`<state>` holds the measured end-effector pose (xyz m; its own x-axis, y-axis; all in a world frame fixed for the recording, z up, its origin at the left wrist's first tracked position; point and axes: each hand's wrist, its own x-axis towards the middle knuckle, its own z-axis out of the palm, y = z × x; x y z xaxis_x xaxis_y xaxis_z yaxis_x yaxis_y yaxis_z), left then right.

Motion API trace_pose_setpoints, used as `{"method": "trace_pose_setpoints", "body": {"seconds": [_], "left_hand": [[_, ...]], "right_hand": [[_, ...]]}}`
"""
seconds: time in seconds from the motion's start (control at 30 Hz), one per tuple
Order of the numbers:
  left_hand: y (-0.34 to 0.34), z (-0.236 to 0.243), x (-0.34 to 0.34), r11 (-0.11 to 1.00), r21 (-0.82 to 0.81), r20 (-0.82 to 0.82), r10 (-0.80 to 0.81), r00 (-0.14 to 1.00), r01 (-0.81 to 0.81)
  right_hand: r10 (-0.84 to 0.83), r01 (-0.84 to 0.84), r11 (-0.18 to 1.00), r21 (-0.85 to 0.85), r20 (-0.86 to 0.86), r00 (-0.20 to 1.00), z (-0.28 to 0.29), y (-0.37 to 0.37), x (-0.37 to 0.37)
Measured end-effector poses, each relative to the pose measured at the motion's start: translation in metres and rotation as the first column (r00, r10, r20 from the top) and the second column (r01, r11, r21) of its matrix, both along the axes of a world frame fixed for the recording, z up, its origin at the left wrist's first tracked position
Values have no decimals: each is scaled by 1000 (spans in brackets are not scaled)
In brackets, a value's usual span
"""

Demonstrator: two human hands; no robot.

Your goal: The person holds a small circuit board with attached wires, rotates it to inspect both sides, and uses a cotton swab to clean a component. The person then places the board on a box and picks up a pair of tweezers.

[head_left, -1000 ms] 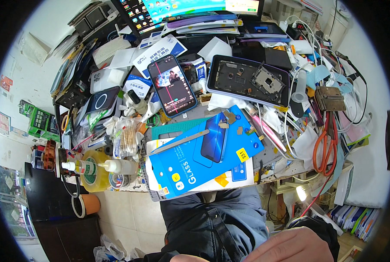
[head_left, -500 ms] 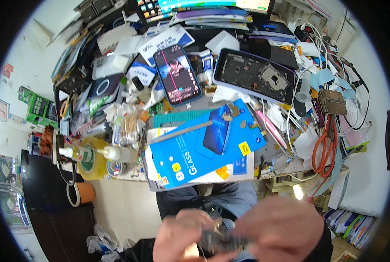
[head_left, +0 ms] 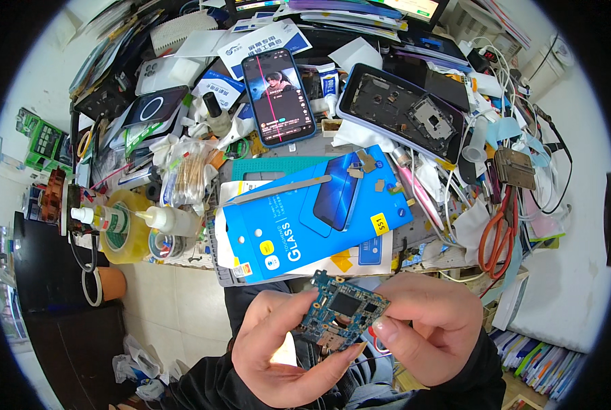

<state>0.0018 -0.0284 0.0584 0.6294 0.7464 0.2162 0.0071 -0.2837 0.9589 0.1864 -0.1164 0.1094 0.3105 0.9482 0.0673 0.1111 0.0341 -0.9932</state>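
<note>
Above my lap, just in front of the bench edge, I hold a small phone circuit board (head_left: 346, 305), tilted, with its chips and metal parts facing up. My left hand (head_left: 272, 350) grips its left and lower edges between thumb and fingers. The thumb and fingers of my right hand (head_left: 432, 321) pinch its right edge. Beyond my hands, a blue screen-protector package (head_left: 278, 236) lies on the bench with a flat grey metal strip (head_left: 278, 189) and a few small metal pieces (head_left: 365, 161) on it. An opened phone body (head_left: 387, 102) sits behind, to the right.
A lit phone (head_left: 278, 113) leans at the back middle. Red-handled scissors (head_left: 498, 239) hang near the right edge amid cables. To the left stand a white-capped bottle (head_left: 175, 222), a roll of yellow tape (head_left: 124, 249) and a bag of cotton swabs (head_left: 188, 181).
My hands have risen toward the bench and slowed. The board, blurred and mostly covered before, now shows plainly between them. The whole view has shifted slightly.
</note>
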Motion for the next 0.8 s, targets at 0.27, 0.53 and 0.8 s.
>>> {"method": "trace_pose_setpoints", "body": {"seconds": [0.27, 0.53, 0.8], "left_hand": [[6, 0, -3, 999, 43, -13, -15, 1000, 15], [7, -5, 1, 999, 53, 51, 1, 999, -4], [6, -3, 3, 1000, 29, 72, -14, 997, 12]], "right_hand": [[20, -29, 998, -48, -180, 984, -8, 2, -3], [121, -116, 986, -117, 36, 992, -21, -14, 6], [94, -90, 987, -134, 19, 995, -20, -15, 3]]}}
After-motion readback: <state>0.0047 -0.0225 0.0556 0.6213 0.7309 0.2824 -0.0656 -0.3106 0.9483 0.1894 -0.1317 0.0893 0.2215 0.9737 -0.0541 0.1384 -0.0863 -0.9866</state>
